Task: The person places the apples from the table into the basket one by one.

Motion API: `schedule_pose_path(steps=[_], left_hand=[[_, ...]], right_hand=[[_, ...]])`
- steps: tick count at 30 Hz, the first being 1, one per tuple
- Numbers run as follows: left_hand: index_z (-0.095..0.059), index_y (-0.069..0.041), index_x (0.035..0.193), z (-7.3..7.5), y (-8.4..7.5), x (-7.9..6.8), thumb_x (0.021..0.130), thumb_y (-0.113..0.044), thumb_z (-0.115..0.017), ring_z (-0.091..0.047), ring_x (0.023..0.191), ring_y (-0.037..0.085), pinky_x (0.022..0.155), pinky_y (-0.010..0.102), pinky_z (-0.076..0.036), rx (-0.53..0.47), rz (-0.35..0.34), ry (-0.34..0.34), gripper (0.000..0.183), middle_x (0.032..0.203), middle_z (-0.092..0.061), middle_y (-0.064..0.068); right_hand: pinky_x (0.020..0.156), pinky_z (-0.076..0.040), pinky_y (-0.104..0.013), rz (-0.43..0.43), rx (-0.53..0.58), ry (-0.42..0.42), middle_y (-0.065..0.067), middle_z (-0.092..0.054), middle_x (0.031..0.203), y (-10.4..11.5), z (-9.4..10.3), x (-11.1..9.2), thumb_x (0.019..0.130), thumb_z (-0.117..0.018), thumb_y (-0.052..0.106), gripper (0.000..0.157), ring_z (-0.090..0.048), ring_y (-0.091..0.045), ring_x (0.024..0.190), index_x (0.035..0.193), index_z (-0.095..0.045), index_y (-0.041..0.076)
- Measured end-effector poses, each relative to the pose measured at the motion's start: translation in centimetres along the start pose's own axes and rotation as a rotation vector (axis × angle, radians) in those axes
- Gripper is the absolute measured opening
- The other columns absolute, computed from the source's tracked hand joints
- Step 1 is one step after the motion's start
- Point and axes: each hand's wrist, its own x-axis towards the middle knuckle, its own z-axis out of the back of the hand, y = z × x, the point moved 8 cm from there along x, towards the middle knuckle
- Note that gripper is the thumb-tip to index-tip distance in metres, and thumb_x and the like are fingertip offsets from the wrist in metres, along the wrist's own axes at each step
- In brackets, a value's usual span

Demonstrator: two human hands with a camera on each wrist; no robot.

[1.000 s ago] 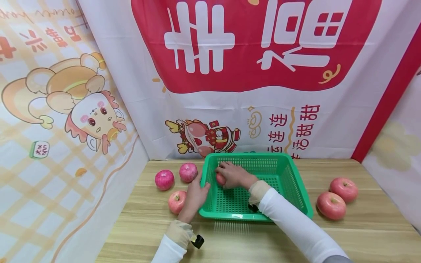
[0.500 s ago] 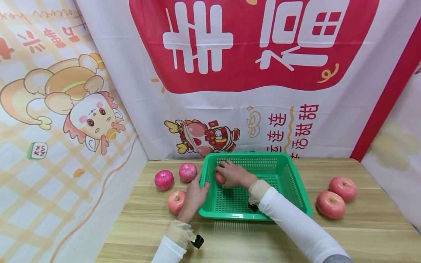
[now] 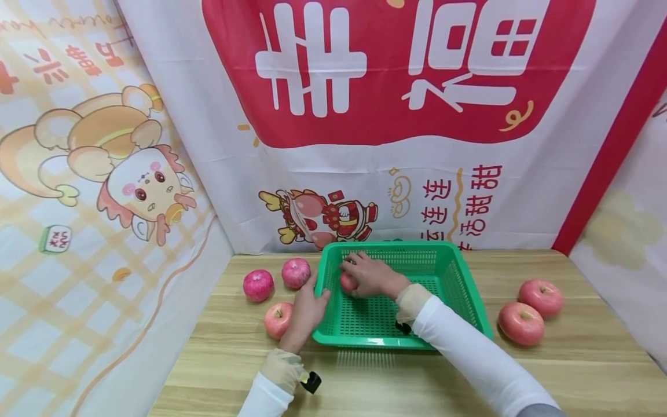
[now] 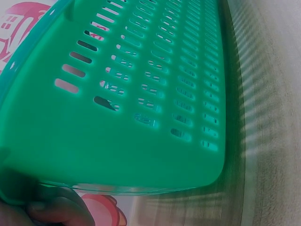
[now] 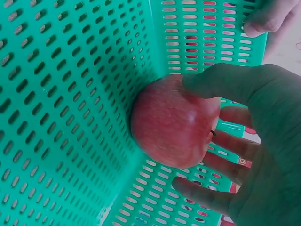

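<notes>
A green perforated plastic basket point(image 3: 375, 343) stands on the wooden table in the head view. My left hand point(image 3: 308, 313) grips its left rim; part of that hand shows low in the left wrist view, against the basket wall. Inside the basket, by the far left corner, is a red apple point(image 5: 171, 125). My right hand point(image 3: 371, 277) holds it, with the thumb on one side and fingers on the other in the right wrist view. Just left of my left hand lies a pinkish apple point(image 3: 277, 319), partly covered by the hand.
Two deep pink apples point(image 3: 258, 285) lie farther back on the left side of the table point(image 3: 406, 388). To the right of the basket, two large pale red apples point(image 3: 521, 324) touch or nearly touch. A printed cloth point(image 3: 333, 156) hangs behind the table.
The whole head view has drifted slightly left. Both hands keep their places on the basket rim and the apple.
</notes>
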Motion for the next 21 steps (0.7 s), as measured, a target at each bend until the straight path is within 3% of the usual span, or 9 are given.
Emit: schedule_pose_path(steps=[9,15,21], left_hand=[[-0.05,-0.009,0.158,0.0,0.0,0.1,0.1,-0.008,-0.065,-0.071,0.106,0.033,0.092,0.055,-0.06,0.023,-0.02,-0.004,0.06,0.129,-0.071,0.027],[-0.047,-0.008,0.159,-0.3,0.0,0.2,0.102,-0.01,-0.064,-0.072,0.109,0.033,0.093,0.054,-0.061,0.023,0.019,0.018,0.059,0.134,-0.07,0.025],[-0.053,0.001,0.15,-0.2,0.4,0.2,0.101,-0.012,-0.065,-0.071,0.103,0.032,0.089,0.052,-0.062,0.024,0.057,0.008,0.052,0.123,-0.072,0.026]], right_hand=[[0.103,-0.056,-0.059,0.038,-0.019,-0.059,-0.01,-0.052,0.153,0.4,1.2,-0.9,0.097,-0.078,0.037,0.061,-0.048,-0.032,0.139,0.15,-0.057,0.017],[0.101,-0.058,-0.057,0.05,-0.06,-0.085,-0.01,-0.052,0.155,0.4,1.9,-1.6,0.097,-0.077,0.038,0.06,-0.049,-0.033,0.14,0.151,-0.057,0.019],[0.098,-0.059,-0.056,0.052,-0.072,-0.091,-0.01,-0.05,0.159,0.6,2.7,-2.5,0.097,-0.078,0.033,0.06,-0.049,-0.033,0.144,0.152,-0.057,0.02]])
